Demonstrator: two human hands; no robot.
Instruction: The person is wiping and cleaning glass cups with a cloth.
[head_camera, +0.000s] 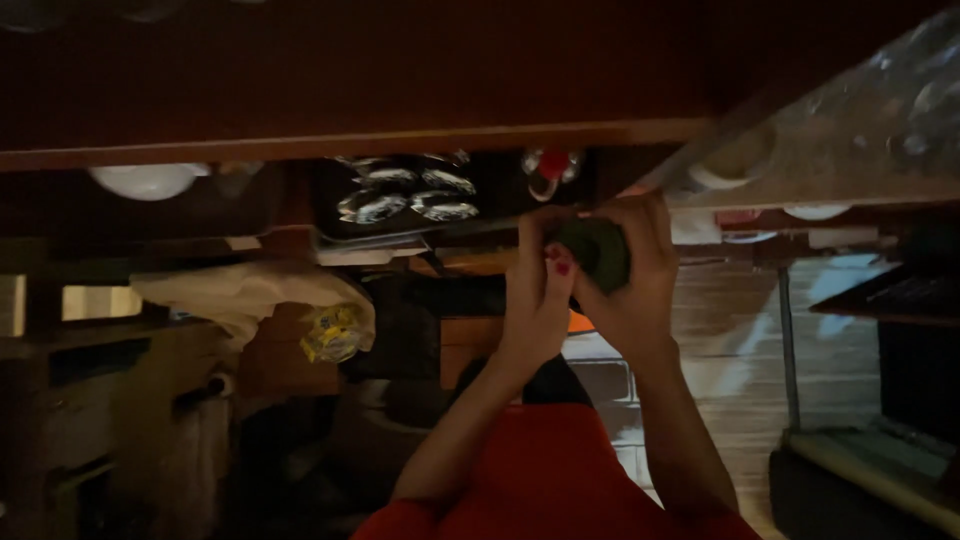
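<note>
Gripping a rounded dark-green object (598, 250), both hands (590, 280) wrap around it.

Both hands meet ahead, left hand (537, 290) and right hand (635, 265) curled closed, forearms converging.

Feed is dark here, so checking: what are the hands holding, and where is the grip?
Both hands, left hand and right hand, wrap a dark green rounded object around its sides; what it is cannot be told.
</note>
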